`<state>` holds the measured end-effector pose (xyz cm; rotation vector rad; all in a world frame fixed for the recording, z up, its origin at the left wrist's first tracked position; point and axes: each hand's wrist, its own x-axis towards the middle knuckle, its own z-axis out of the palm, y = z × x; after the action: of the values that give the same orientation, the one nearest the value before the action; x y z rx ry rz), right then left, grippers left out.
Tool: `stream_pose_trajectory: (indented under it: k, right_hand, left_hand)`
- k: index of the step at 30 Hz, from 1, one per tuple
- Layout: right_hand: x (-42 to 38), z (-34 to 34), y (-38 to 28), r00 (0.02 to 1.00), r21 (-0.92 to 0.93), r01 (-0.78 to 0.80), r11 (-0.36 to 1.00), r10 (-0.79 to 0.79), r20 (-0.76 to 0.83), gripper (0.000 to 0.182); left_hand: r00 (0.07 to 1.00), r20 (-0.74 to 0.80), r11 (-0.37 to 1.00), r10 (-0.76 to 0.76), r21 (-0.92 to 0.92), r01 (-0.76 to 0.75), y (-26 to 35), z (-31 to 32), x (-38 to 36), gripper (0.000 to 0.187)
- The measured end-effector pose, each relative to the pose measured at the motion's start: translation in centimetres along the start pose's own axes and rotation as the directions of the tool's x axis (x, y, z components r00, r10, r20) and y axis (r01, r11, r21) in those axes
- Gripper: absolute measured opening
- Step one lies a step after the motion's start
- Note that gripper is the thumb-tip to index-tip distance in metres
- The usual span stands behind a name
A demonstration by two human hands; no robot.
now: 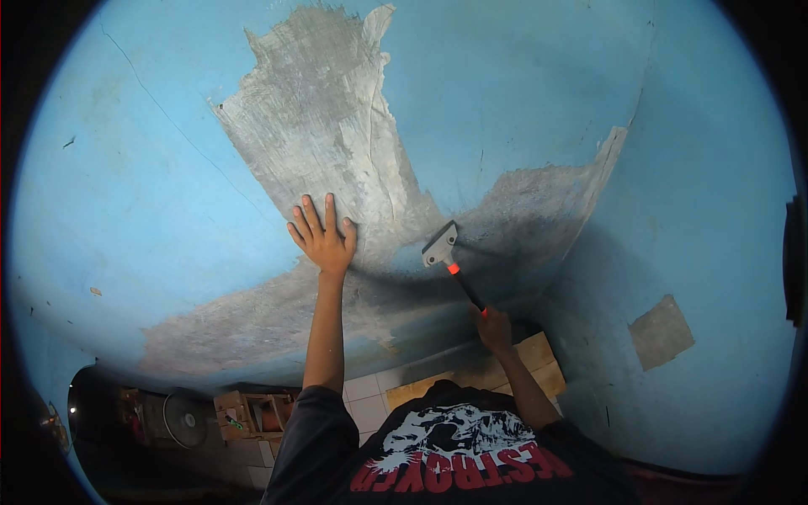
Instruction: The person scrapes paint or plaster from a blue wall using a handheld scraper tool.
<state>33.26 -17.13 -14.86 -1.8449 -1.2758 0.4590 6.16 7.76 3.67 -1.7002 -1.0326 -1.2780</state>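
My left hand (324,239) lies flat with fingers spread on the wall, partly over bare grey plaster (311,93) where the blue paint (497,76) is gone. In my right hand (494,328) is the black handle of a paint scraper (439,245) with orange bands and a wide grey head. The scraper's blade edge meets the wall, or is very close to it, where the grey patch borders a strip of remaining blue paint. My right fingers are wrapped round the lower end of the handle.
A side wall (715,210) with a small grey patch (662,332) stands to the right. At the lower left are a round fan (184,419) and a wooden crate (240,415). Light tiles (364,388) and a yellowish board (421,389) show below.
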Motion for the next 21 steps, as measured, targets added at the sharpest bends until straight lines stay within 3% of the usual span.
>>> stream_pose_trajectory:
  k: [21]
  right_hand:
    - [-0.1,0.4,0.6,1.000,0.003,0.005,1.000,-0.005,0.015,0.059]
  left_hand:
    - [1.000,-0.005,1.000,0.006,0.006,-0.005,0.0,-0.1,0.0,0.051]
